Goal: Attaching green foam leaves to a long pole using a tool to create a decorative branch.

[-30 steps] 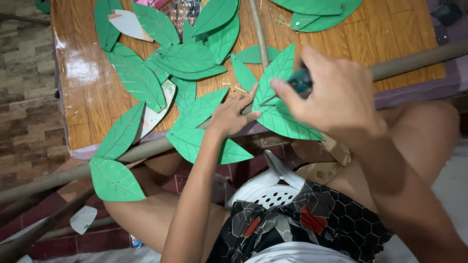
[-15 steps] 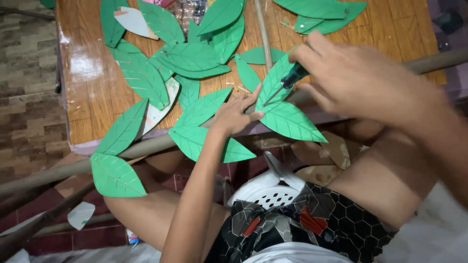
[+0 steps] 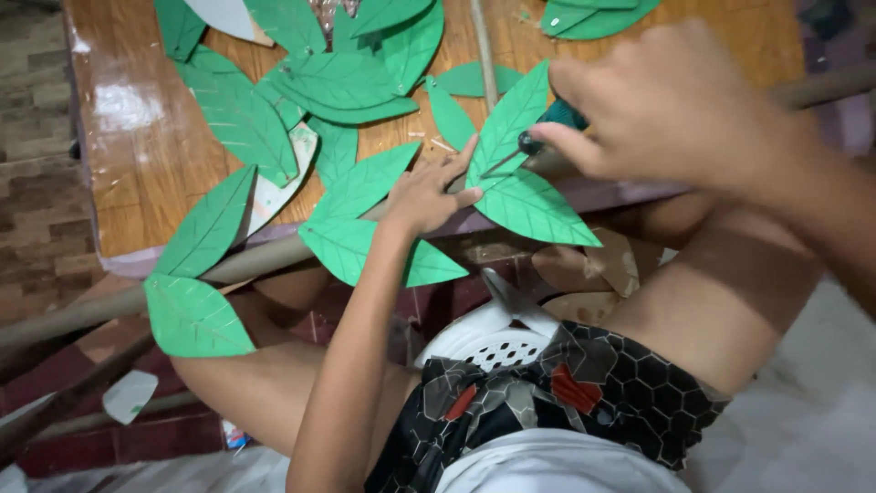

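My left hand (image 3: 427, 192) presses down flat on green paper leaves (image 3: 365, 183) against a long brown pole (image 3: 265, 260) that runs along the front edge of a wooden table (image 3: 146, 173). My right hand (image 3: 675, 105) grips a teal-handled screwdriver (image 3: 547, 128), its thin tip resting on a green leaf (image 3: 511, 137) just right of my left fingers. Another leaf (image 3: 534, 208) hangs below the tip, over the table's edge. Several more green leaves are fixed along the pole to the left (image 3: 193, 315).
More cut green leaves (image 3: 338, 73) lie piled on the table's far side, with a second thin stick (image 3: 484, 46) among them. A white perforated plastic stool (image 3: 497, 342) is under me. Brick floor (image 3: 36, 219) lies to the left.
The view has drawn closer. My right hand has shifted slightly right and up with the screwdriver; my left hand stays pressed on the leaves.
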